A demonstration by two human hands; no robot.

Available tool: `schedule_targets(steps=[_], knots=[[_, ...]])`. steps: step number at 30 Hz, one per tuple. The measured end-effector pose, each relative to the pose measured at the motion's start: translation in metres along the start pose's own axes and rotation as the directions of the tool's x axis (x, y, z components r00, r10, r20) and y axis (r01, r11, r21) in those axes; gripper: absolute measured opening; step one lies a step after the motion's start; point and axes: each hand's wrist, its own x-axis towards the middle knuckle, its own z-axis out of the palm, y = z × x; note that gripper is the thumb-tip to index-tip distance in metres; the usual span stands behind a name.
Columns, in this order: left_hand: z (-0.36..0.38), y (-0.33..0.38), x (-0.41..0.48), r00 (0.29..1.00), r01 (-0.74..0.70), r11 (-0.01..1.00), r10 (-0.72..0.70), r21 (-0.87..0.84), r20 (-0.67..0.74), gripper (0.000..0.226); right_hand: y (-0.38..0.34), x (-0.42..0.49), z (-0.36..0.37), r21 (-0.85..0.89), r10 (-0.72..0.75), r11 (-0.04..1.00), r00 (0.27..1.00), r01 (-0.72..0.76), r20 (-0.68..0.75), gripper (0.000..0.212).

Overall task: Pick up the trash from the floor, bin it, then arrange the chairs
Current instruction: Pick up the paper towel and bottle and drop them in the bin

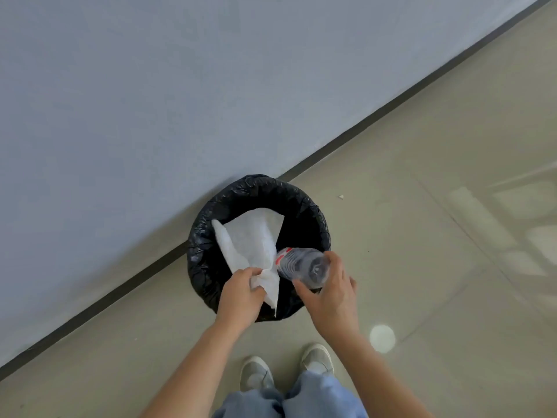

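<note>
OK, the bin's (205, 267) inside is all black liner, so I can't see what is in it. My left hand (241, 294) pinches a corner of a white paper sheet (253, 236) hanging over the opening. My right hand (331, 294) wraps the base of a clear ribbed plastic bottle (301, 263) with a red label, neck tilted into the bin, which stands against the wall (150, 101).

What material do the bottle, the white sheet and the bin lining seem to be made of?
Bottle: clear thin plastic, ribbed and see-through, with a red label.
White sheet: probably tissue or soft paper; matte, limp, creased.
Bin lining: thin black plastic film, glossy and wrinkled over the rim.
</note>
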Motion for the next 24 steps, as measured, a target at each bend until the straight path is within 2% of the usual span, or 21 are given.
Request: schedule_targets(steps=[2,5,9,12,16,20,24], knots=[[0.009,-0.013,0.018,1.000,0.008,1.000,-0.008,-0.008,0.013,0.052,0.013,0.012,0.018,-0.107,-0.078,0.991,0.997,0.079,0.006,0.067],[0.012,-0.018,0.026,0.997,0.024,0.999,-0.026,0.024,0.071,0.068,0.023,0.014,0.028,-0.237,-0.106,0.964,0.991,0.122,0.083,0.069],[-0.005,0.007,-0.007,0.997,-0.014,0.997,0.008,0.079,0.080,0.070,0.007,-0.009,-0.001,-0.213,-0.090,0.972,0.994,0.101,0.063,0.062],[-0.033,0.045,-0.053,0.996,-0.074,0.994,0.069,0.076,0.065,0.058,-0.020,-0.041,-0.047,-0.186,-0.058,0.981,0.998,0.061,0.022,0.054],[-0.084,0.107,-0.130,0.973,-0.224,0.962,0.213,0.156,0.087,0.045,-0.066,-0.101,-0.130,-0.140,-0.001,0.990,0.999,-0.003,-0.033,0.040],[-0.131,0.169,-0.212,0.914,-0.402,0.892,0.376,0.208,0.151,0.042,-0.111,-0.168,-0.214,-0.107,0.047,0.992,0.989,-0.062,-0.138,0.033],[-0.163,0.218,-0.274,0.853,-0.518,0.836,0.488,0.184,0.186,0.040,-0.141,-0.233,-0.281,-0.055,0.145,0.984,0.947,-0.168,-0.287,0.034]])
